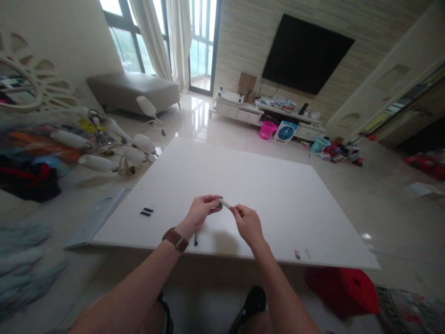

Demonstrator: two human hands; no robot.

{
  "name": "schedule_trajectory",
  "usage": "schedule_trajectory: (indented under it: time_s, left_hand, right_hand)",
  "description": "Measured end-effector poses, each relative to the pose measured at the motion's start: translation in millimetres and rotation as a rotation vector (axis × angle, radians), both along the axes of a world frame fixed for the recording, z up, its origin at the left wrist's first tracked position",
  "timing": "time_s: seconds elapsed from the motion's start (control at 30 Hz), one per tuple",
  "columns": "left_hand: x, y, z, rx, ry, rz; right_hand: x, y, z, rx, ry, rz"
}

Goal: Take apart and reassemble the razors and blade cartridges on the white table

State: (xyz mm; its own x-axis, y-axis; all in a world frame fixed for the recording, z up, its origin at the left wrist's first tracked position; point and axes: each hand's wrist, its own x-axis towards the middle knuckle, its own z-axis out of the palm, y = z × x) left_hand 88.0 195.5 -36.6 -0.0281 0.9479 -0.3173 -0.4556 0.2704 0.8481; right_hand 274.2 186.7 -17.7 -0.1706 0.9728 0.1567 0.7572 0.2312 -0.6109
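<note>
My left hand point(201, 211) is closed, pinching a small dark-edged piece point(221, 203) between thumb and fingers; its exact kind is too small to make out. My right hand point(248, 223) grips one end of a thin pale stick point(225, 204), whose other end meets the small piece. Both hands are above the white tabletop point(243, 176). Just below my left wrist lies a slim black tool point(196, 239), partly covered by the hand. Two black strips point(147, 211) lie further left on the table.
Near the front right edge are a small brown-and-black item point(297, 254) and a clear one point(308, 253). A red stool-like object point(342, 290) stands below that edge. At the left, a lamp with several white shades point(97, 162) stands close to the table, beside piled clothes point(31, 171).
</note>
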Motion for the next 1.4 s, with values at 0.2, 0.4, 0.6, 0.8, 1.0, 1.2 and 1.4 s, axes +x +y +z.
schedule_trajectory:
  time_s: [0.2,0.4,0.6,0.8,1.0,1.2,1.4]
  left_hand:
    - [-0.4,-0.2,1.0,0.013,0.003,0.007]
    - [-1.3,-2.2,4.1,0.038,0.020,0.029]
    - [-0.2,-1.5,3.9,0.038,0.002,0.027]
    - [-0.1,-0.4,3.0,0.034,-0.005,0.030]
    - [-0.3,-0.2,1.7,0.021,0.013,0.054]
    - [-2.5,1.0,2.2,0.032,-0.013,0.096]
    - [-3.4,2.2,2.4,0.053,-0.016,0.108]
  right_hand:
    - [-0.1,0.4,0.6,0.025,0.059,-0.063]
    - [0.7,-0.2,0.1,0.065,0.010,-0.136]
    - [-0.1,1.6,-1.4,0.007,0.035,0.036]
    - [1.5,2.6,-0.2,0.030,0.076,-0.027]
    - [3.8,0.6,2.8,0.055,-0.031,-0.136]
    - [3.6,-0.7,2.2,0.009,-0.070,-0.008]
    - [2.3,0.0,3.0,0.050,-0.043,0.008]
